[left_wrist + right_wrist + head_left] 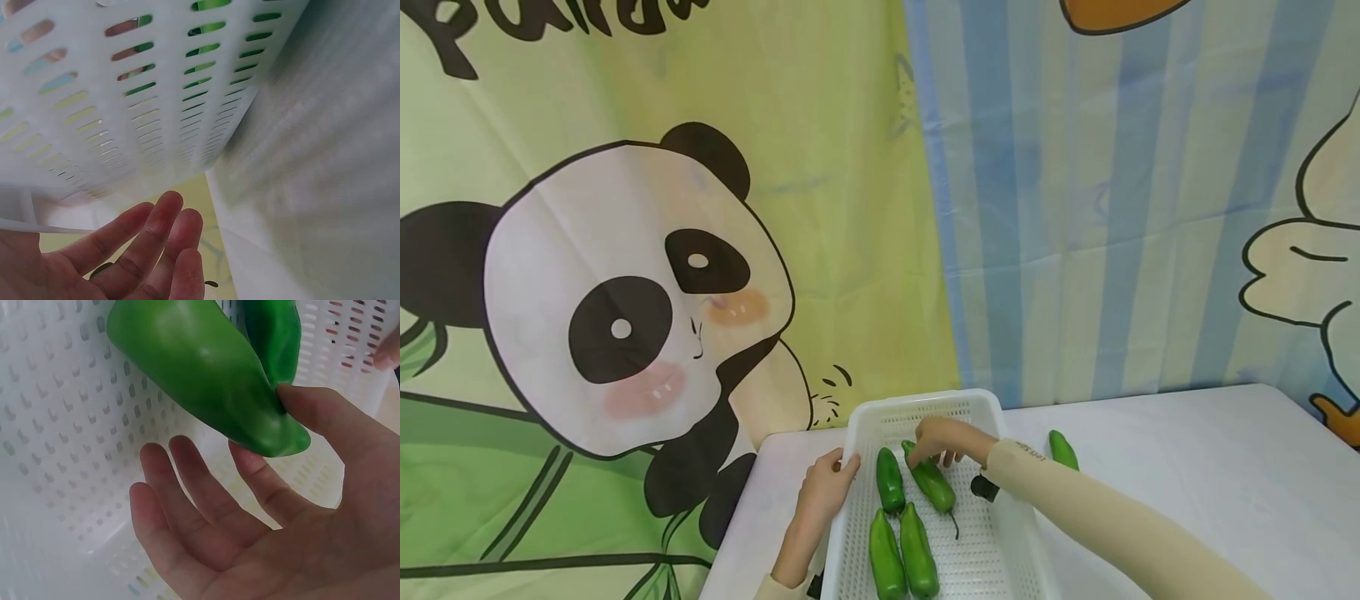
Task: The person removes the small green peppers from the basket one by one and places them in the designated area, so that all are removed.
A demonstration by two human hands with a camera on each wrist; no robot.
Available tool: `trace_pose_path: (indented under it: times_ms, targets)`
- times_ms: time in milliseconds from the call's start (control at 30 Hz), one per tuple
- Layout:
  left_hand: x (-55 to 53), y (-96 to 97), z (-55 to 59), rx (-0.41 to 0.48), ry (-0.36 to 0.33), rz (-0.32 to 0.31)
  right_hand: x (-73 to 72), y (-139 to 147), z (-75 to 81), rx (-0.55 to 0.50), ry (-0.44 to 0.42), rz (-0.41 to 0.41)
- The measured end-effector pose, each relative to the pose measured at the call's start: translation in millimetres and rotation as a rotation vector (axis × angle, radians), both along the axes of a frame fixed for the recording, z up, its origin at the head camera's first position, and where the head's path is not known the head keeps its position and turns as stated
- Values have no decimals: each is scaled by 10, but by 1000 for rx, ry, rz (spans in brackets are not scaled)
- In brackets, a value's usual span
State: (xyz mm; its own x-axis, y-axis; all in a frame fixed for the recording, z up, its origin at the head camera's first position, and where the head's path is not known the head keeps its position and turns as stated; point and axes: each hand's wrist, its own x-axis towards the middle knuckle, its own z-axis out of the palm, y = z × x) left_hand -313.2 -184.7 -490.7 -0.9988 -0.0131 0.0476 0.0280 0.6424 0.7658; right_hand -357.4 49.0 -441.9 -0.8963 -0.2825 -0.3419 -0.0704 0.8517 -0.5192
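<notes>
A white plastic basket (973, 575) with slotted walls holds several green peppers. My right hand (946, 437) is inside it, pinching the narrow tip of one pepper (934, 485) between thumb and index finger; the other fingers are spread apart below, as the right wrist view shows. That pepper (194, 369) slants with its stem end toward me. To its left lie a darker pepper (890, 481) and two lighter ones, a pepper (887, 557) and a pepper (919, 554). At the left rim my left hand (827, 487) holds the basket, thumb over the edge and fingers outside the wall.
Another green pepper (1063, 450) lies on the white-covered table (1195, 467) right of the basket, partly hidden by the right sleeve (1097, 517). Behind the table hangs a printed curtain (850, 250) with a panda and striped panels.
</notes>
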Motion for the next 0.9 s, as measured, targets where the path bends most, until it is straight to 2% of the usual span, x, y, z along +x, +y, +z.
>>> trace_pose_path:
  times_ms: [233, 533, 900]
  targets:
    - [5, 8, 7, -1, -1, 5, -16, 156, 61, -136, -87, 11]
    - [3, 2, -8, 3, -5, 6, 36, 333, 189, -200, -128, 3]
    - [-1, 10, -5, 40, -12, -15, -71, 545, 260, -357, -261, -40]
